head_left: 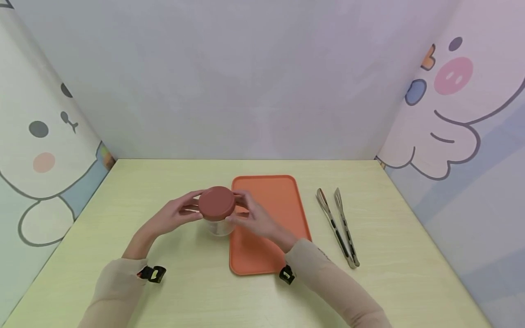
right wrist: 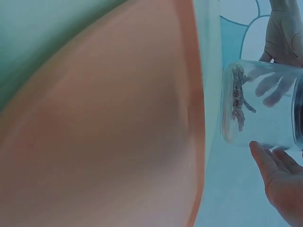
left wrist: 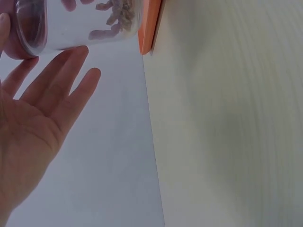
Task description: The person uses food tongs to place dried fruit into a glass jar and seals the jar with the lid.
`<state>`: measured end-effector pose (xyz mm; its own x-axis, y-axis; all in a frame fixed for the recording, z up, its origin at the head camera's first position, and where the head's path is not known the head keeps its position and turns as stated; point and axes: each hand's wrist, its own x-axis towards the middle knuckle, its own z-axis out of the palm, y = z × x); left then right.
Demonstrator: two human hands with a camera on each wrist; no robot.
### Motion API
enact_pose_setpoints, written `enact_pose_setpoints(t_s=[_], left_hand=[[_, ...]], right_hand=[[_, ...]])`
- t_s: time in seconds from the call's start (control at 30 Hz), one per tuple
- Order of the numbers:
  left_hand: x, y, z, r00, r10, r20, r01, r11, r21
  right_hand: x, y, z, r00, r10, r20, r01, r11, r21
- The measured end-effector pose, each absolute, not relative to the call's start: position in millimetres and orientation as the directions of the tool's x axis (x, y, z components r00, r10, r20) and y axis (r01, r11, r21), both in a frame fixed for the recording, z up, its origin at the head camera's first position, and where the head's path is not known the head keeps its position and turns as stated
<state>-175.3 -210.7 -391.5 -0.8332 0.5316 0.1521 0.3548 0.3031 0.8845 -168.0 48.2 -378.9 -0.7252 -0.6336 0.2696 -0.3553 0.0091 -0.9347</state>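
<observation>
A clear jar [head_left: 220,228] with a reddish-brown lid [head_left: 216,203] is upright between my two hands, by the left edge of the orange tray. Through its wall, brown knobbly pieces [right wrist: 239,97] show at the bottom. From the left, my left hand [head_left: 170,216] holds the jar near the lid with thumb and fingers spread around it. My right hand [head_left: 259,217] grips the opposite side, thumb in front and fingers behind. In the left wrist view, some left fingers lie along the jar [left wrist: 71,23]. Whether its base touches the table or the tray rim, I cannot tell.
The orange tray [head_left: 266,248] lies flat on the pale wooden table [head_left: 184,291], under my right forearm. Metal tongs [head_left: 334,226] with black grips lie spread to the right of it. Walls with cartoon animals [head_left: 453,75] enclose the table at the sides.
</observation>
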Motion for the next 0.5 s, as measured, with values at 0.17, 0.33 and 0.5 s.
enact_pose_setpoints(t_s=[0.17, 0.33, 0.5], left_hand=[[-178.8, -219.4, -394.4, -0.835, 0.532, 0.145, 0.351, 0.31, 0.884], [-181.8, -226.7, -396.7, -0.833, 0.538, 0.128, 0.332, 0.302, 0.894], [-184.2, -233.4, -402.2, -0.829, 0.548, 0.113, 0.323, 0.303, 0.896]], right_hand=[[-170.4, 39.6, -381.7, -0.738, -0.623, 0.262, -0.349, 0.02, -0.937], [-173.6, 32.0, -386.4, -0.754, -0.608, 0.248, -0.336, 0.034, -0.941], [-177.0, 25.3, -393.4, -0.747, -0.617, 0.249, -0.327, 0.014, -0.945]])
